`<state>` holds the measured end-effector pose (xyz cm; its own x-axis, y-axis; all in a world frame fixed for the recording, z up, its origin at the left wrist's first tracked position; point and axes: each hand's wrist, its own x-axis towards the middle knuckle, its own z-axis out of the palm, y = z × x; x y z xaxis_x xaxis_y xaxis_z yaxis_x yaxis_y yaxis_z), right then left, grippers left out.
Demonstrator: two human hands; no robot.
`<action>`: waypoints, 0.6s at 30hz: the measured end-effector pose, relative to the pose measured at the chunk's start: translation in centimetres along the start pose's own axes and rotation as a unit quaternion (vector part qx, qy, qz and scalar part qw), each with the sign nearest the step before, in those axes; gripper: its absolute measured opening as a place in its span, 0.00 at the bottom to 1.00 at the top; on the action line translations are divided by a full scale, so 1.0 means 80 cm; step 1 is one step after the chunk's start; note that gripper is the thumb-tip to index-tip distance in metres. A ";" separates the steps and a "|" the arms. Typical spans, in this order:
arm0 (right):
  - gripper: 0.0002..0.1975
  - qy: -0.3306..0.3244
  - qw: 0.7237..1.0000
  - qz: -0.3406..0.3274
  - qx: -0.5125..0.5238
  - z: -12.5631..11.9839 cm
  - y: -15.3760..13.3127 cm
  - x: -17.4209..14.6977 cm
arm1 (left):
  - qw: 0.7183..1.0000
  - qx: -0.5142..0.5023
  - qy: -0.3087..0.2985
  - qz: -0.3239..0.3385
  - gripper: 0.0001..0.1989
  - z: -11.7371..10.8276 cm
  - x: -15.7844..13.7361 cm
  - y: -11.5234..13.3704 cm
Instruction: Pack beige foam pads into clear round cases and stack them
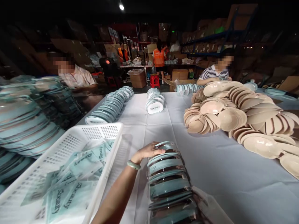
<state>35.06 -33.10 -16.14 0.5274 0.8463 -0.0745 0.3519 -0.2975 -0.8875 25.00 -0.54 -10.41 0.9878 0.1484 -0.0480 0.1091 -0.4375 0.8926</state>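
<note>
Our left hand (pixel 148 152) touches the far end of a row of glossy blue packs (pixel 169 185) on the white-covered table (pixel 203 165); we cannot tell whether it grips. Blue shelving (pixel 210 37) stands in the dim room (pixel 70 11) beyond.

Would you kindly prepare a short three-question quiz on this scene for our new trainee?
1. True or false: the white perforated plastic basket is filled with beige, rounded pieces.

2. The left hand touches which part of the row of glossy, rounded teal packs?
A) The near end
B) The middle
C) The far end

3. Fill the gap: as the wearer sees it, the heap of shiny beige, rounded pieces lies to the ____ of that row.

Key:
1. False; it holds flat teal printed packets.
2. C
3. right
</note>
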 end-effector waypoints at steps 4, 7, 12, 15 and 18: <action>0.26 -0.059 0.987 0.108 0.107 0.004 0.032 -0.032 | 1.000 0.000 -0.009 0.004 0.32 0.002 0.001 0.004; 0.18 -0.034 0.989 0.133 0.059 0.009 -0.003 -0.034 | 1.000 0.006 -0.015 0.002 0.32 0.003 0.000 0.007; 0.19 -0.121 0.982 0.133 -0.051 -0.029 -0.074 -0.018 | 1.000 0.008 -0.023 0.012 0.32 0.001 0.000 0.007; 0.19 -0.278 0.941 0.194 0.008 -0.041 -0.108 -0.002 | 1.000 0.011 -0.028 0.005 0.33 0.001 0.002 0.005; 0.15 -0.327 0.937 0.119 -0.024 -0.010 -0.143 0.011 | 0.999 0.017 -0.034 -0.003 0.34 0.001 0.004 0.006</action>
<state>32.07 -29.32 -5.69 0.0130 0.8388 -0.5443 0.3271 -0.5179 -0.7904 25.38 -0.80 -10.04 0.9922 0.0906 -0.0855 0.1181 -0.4669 0.8764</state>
